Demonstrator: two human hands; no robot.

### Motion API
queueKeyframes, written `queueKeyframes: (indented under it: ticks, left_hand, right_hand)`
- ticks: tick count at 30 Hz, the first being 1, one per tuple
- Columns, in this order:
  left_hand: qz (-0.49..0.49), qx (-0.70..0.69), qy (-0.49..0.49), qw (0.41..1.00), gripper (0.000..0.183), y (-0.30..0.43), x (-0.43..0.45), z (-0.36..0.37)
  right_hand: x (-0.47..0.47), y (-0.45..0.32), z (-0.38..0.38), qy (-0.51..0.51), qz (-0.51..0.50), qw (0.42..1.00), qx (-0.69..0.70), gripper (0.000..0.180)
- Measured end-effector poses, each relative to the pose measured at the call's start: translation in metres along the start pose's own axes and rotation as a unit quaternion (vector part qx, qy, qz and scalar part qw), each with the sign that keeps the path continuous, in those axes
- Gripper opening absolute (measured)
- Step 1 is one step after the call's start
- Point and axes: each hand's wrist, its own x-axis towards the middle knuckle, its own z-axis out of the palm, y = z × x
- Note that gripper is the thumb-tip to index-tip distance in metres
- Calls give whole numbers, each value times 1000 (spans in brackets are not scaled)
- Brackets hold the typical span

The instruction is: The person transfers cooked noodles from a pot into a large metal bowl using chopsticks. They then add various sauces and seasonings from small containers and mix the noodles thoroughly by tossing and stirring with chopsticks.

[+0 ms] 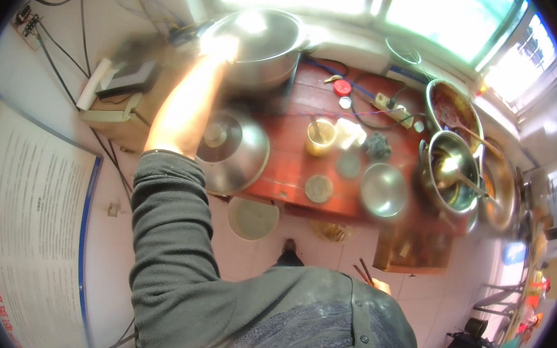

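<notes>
My left hand, washed out by glare, is at the left rim of a large metal pot at the top of the view; the glare hides whether its fingers grip anything. Below that arm a domed metal lid with a round knob lies on the red wooden table. My right hand, low at my front and mostly hidden by my clothing, holds a pair of dark chopsticks.
A glass jar, a metal bowl and a power strip are on the table. Pots with ladles crowd its right end. Under the table edge are a bucket and a cardboard box.
</notes>
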Motion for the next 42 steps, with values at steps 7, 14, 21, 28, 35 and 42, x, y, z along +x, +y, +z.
queueKeyframes:
  ticks: [7,14,21,28,35,42]
  left_hand:
    - [-61,-26,-121,990,28,-4,18,8]
    - [-178,-350,-81,916,22,-24,-8,-10]
    - [-98,-348,-42,931,26,-30,-14,3]
    - [-161,-559,-128,803,10,-52,-8,5]
    - [-151,-744,-201,619,30,20,-69,-51]
    - [-19,-770,-237,592,33,188,-166,-125]
  right_hand:
    - [-14,-51,-6,7,-16,996,-83,7]
    - [-9,-42,-6,-3,22,1000,-22,8]
    - [-16,-60,-8,21,-88,978,-189,14]
    - [-33,-23,-12,41,-76,986,-142,14]
    - [-69,18,-22,30,-30,992,-116,15]
    - [-109,94,-64,74,-5,994,-76,14]
